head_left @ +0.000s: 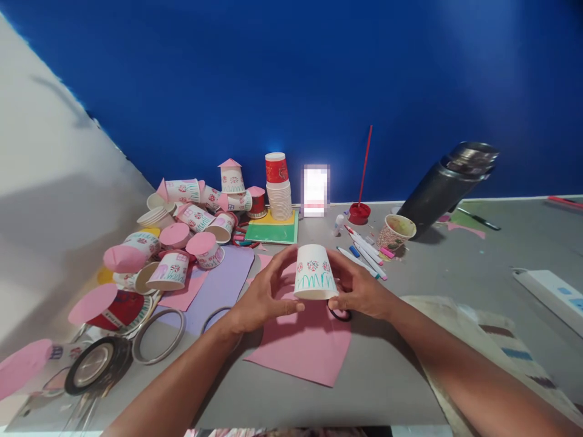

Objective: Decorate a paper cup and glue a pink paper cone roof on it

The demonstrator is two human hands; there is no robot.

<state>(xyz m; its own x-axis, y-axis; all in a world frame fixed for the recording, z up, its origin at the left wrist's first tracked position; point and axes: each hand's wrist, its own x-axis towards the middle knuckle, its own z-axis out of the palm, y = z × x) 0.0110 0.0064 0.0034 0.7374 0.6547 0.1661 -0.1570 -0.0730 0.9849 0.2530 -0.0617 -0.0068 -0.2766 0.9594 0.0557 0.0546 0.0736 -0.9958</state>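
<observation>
An upside-down white paper cup (314, 273), with drawn flowers and a green grass line around its wide rim, is held above the table between my two hands. My left hand (264, 294) curves round its left side, fingers going behind the cup and thumb off the surface. My right hand (359, 285) grips the right side, its thumb at the lower rim. Beneath lies a pink paper sheet (305, 352). A dark ring-shaped handle (340, 312) shows partly under my right hand.
At left are decorated cups with pink paper tops (175, 270), grey scissor handles (158, 337), a tape roll (91, 364) and purple paper (232, 267). Farther back stand stacked cups (279, 197), markers (367, 255), a used cup (396, 233) and a leaning black flask (444, 185). A cloth (496, 346) lies right.
</observation>
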